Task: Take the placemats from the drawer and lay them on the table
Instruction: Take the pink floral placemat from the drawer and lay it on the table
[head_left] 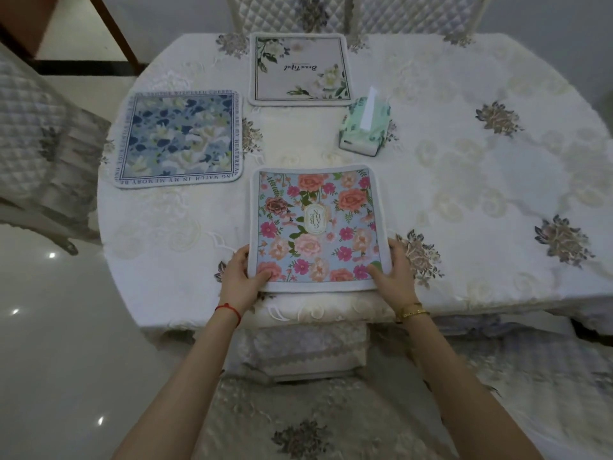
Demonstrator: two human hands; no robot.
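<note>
Three square placemats lie on the table [464, 161], which is draped in a white embroidered cloth. A pink-flowered placemat [315, 227] sits at the near edge in front of me. My left hand [243, 277] grips its near left corner and my right hand [393, 272] grips its near right corner, thumbs on top. A blue-flowered placemat [179, 139] lies at the left. A cream placemat with white flowers and script [300, 68] lies at the far side. No drawer is in view.
A green tissue pack [365, 127] stands right of centre, between the cream and pink mats. Quilted chairs stand at the far side [308, 11], at the left [39, 144] and just below me [308, 410]. Glossy floor lies to the left.
</note>
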